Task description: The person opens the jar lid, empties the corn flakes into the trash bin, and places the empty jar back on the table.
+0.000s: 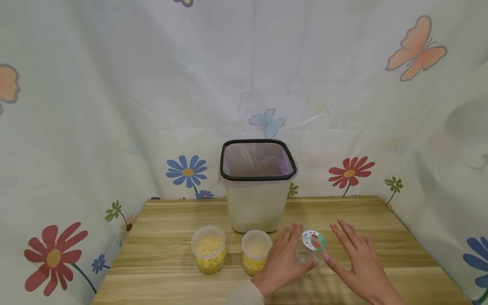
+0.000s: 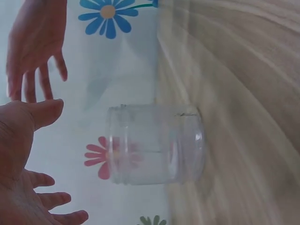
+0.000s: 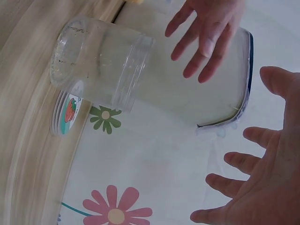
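A clear, lidless plastic jar (image 2: 154, 145) stands upright on the wooden table, and nothing shows inside it. My left hand (image 1: 281, 262) is at its left with fingers extended, and my right hand (image 1: 358, 260) is at its right with fingers spread. Both wrist views show the hands above the jar and apart from it, holding nothing. Just behind the jar lies a small stack of round lids (image 3: 65, 112), the top one printed with a red fruit on green and white. To the left of my left hand is a clear tub (image 1: 256, 252) with yellow bits, partly covered by that hand.
Another clear tub (image 1: 209, 254) of yellow bits stands farther left. A pale bin (image 1: 256, 203) with a black rim and a plastic liner is at the back middle of the table. Behind everything hangs a white curtain (image 1: 171, 84) printed with flowers and butterflies.
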Motion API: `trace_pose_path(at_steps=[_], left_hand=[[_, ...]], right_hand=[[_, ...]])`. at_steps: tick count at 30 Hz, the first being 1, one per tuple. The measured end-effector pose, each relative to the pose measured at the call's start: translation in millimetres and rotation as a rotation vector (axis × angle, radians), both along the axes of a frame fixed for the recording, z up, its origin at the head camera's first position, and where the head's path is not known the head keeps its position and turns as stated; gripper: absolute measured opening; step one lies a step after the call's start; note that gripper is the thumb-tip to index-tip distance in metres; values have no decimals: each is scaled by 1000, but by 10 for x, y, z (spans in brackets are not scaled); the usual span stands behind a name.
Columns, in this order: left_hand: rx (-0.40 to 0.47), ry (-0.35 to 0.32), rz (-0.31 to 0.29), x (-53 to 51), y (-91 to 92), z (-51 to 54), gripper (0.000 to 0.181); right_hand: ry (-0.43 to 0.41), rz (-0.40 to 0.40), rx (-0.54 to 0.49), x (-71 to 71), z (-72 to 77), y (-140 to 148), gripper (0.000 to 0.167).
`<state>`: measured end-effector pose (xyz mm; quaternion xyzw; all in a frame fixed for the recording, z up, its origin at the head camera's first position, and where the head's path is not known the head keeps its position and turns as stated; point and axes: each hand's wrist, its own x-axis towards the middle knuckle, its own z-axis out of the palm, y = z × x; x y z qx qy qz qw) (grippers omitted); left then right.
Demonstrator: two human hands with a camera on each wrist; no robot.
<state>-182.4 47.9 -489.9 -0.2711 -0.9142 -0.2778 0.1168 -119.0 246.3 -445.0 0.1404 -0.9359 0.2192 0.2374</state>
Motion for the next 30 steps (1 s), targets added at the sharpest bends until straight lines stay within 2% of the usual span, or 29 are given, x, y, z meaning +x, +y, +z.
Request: trace_pose_path(at_steps=[8,11,20,30], left_hand=[[-18,73,-10,4,-175,144,83],[-39,116,9,5,-230,157,81],[-55,136,49,17,-428,182,77],[-137,217,121,22,-671,213,76]], right_hand=[[20,11,18,-39,44,-52,79],[31,20,34,-57,48,-86,79],[31,65,46,-123,70,-197,79],[13,105,88,-193,111,-345,78]])
